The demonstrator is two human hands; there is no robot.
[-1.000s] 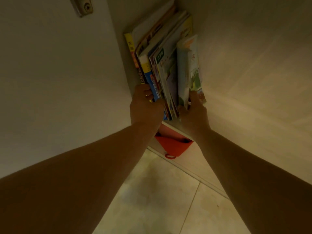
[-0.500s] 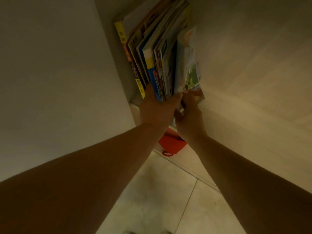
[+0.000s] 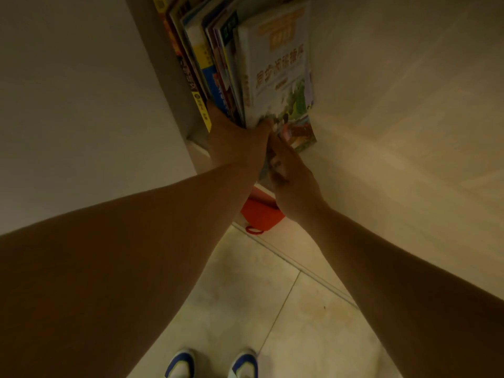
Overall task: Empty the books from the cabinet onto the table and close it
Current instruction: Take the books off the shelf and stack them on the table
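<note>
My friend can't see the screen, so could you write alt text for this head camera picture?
Two bare hands, left hand and right hand, grip the bottom of a row of upright books in an open cabinet. A red bag sits on the shelf below, and blue-and-white shoes stand on the tiled floor.

A row of books (image 3: 240, 58) stands upright on the cabinet shelf (image 3: 197, 137), packed close together with their spines outward. Below, two blue-and-white shoes (image 3: 212, 364) stand on the pale tiled floor (image 3: 272, 296).
</note>
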